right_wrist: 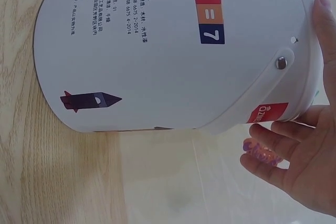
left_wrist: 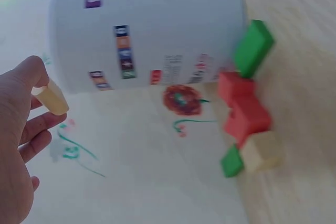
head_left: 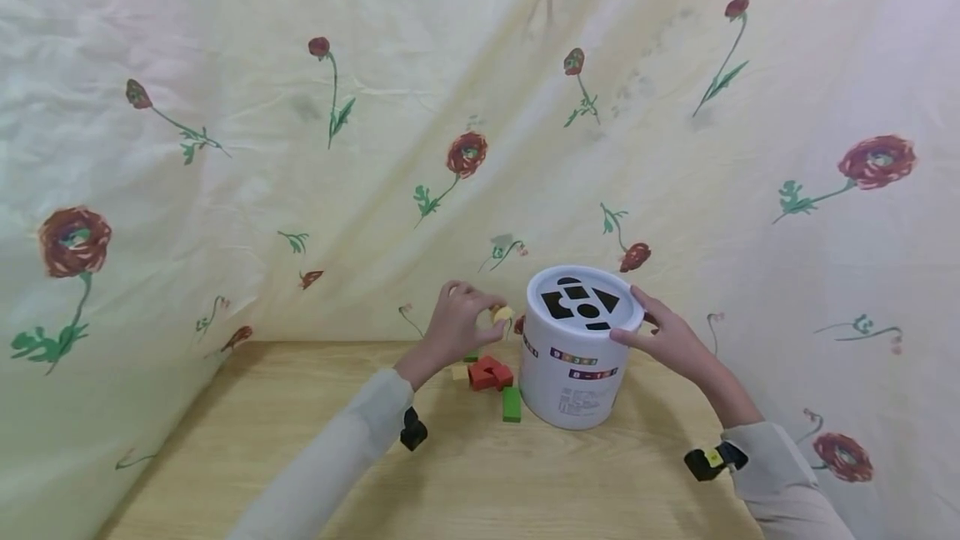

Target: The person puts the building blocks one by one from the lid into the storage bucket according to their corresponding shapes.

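Observation:
A white cylindrical bucket [head_left: 572,373] with shape-cut holes in its lid [head_left: 581,302] stands on the wooden table [head_left: 465,473]. My right hand [head_left: 663,333] holds the lid's rim, thumb and fingers curled on the bucket [right_wrist: 173,51]. My left hand [head_left: 457,323] is raised just left of the bucket and pinches a small pale yellow block [head_left: 502,314], seen also as the yellow block [left_wrist: 52,98] between thumb and fingers. On the table below lie red blocks [head_left: 490,373], a green block [head_left: 512,403] and a pale block [left_wrist: 261,151].
A flowered cream cloth [head_left: 300,148] hangs close behind and at both sides of the table. Another small green block [left_wrist: 231,161] lies by the red blocks [left_wrist: 244,111]. Bare wood stretches toward me in front of the bucket.

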The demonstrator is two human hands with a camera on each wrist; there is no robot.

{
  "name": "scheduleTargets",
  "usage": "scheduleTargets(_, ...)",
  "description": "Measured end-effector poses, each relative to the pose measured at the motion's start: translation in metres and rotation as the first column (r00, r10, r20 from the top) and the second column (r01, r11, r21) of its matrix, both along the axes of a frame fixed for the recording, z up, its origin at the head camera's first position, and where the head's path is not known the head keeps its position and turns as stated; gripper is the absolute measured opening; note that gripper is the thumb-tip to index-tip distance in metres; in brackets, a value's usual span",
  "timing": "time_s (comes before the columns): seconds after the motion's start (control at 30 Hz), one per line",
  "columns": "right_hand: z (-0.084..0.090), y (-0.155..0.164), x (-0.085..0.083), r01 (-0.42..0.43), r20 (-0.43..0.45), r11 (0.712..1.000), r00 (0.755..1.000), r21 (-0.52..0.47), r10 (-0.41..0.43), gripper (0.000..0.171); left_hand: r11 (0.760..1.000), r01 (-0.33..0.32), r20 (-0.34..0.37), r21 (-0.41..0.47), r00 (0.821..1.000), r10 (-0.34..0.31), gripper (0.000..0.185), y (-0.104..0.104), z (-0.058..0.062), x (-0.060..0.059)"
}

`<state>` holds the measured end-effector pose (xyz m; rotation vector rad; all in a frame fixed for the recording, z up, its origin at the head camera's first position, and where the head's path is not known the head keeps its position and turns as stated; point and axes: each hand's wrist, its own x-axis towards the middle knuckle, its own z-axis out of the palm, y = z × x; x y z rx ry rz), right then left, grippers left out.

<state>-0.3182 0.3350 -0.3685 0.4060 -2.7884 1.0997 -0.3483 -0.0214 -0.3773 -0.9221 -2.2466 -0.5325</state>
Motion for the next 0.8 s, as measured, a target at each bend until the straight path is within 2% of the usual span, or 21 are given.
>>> scheduleTargets(0.13, -0.001, -0.001, -0.001, 0.001, -0.003, 1.0, 1.0, -0.002, -0.001, 0.103, 1.0, -0.018, 0.009, 0.016, 1.0, 0.018, 0.027, 0.01, 0.016, -0.004)
scheduleTargets(0.3, -0.003, 0.0, 0.0, 0.007, 0.002, 1.0, 1.0, -0.002, -0.007, 0.103, 0.998, -0.024, 0.041, 0.054, 0.999, 0.022, 0.03, 0.027, 0.028, -0.01)
scheduleTargets(0.47, -0.006, 0.001, -0.002, 0.022, 0.008, 1.0, 1.0, -0.003, -0.022, 0.104, 0.994, -0.01, 0.071, 0.111, 0.997, 0.002, 0.032, 0.046, 0.035, -0.019)
scheduleTargets(0.67, -0.007, -0.001, -0.003, 0.037, 0.014, 0.999, 0.999, -0.002, -0.037, 0.104, 0.987, -0.019, 0.183, 0.158, 0.983, -0.01, 0.031, 0.069, 0.039, -0.028)
scheduleTargets(0.8, -0.006, -0.001, -0.003, 0.038, 0.008, 0.999, 0.999, -0.002, -0.038, 0.104, 0.989, -0.046, 0.234, 0.14, 0.972, 0.012, 0.031, 0.082, 0.037, -0.034)
